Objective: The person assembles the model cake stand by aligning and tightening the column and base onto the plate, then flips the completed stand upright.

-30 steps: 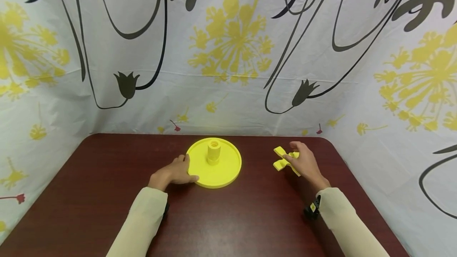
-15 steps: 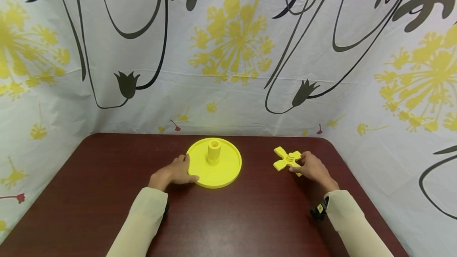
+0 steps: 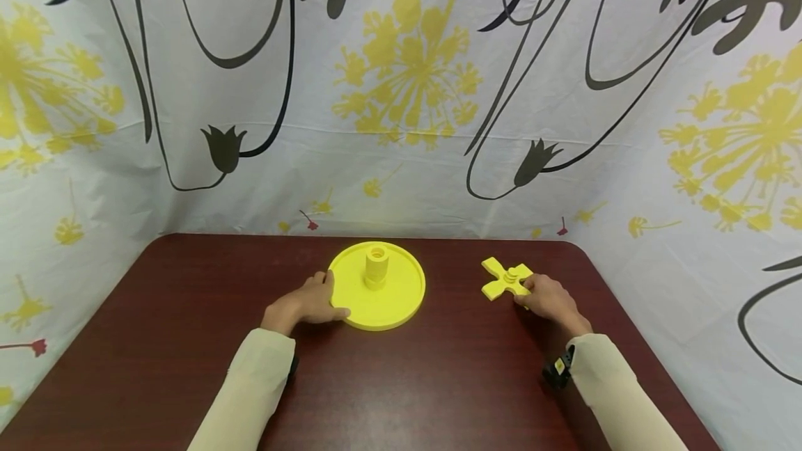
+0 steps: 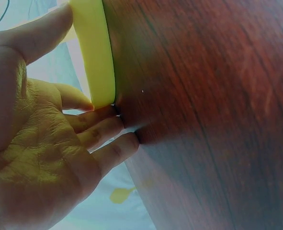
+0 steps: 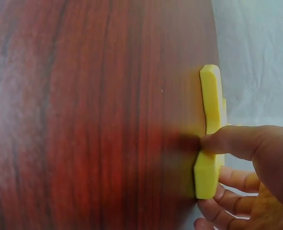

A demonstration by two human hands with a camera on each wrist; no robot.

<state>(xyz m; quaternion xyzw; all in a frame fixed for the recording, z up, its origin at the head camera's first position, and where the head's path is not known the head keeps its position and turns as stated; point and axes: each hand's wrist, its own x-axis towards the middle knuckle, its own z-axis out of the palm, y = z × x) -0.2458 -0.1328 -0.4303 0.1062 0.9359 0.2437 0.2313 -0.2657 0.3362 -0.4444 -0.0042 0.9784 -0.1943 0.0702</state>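
Observation:
My left hand (image 3: 303, 305) holds the left rim of a yellow round base (image 3: 397, 301), which lies flat and has an upright hollow post (image 3: 376, 266) at its centre. In the left wrist view, the thumb and index finger touch the yellow edge (image 4: 96, 57), and the other fingertips rest at the table surface. Right of the base lies a yellow four-armed cross (image 3: 495, 289) with a stepped round stub in its middle. My right hand (image 3: 551, 301) pinches its nearest right arm. In the right wrist view, the thumb presses a notch of the cross (image 5: 210, 96), fingers on its other side.
Both pieces are near the far edge of a dark red-brown wooden table (image 3: 401, 395). A white cloth (image 3: 263, 103) printed with yellow and grey flowers hangs behind the table and at both sides. A black strapped device (image 3: 557, 369) sits on the right wrist.
My right hand has moved from over the cross to its right side, and its fingers have drawn in around one arm. The left hand and round base have stayed still.

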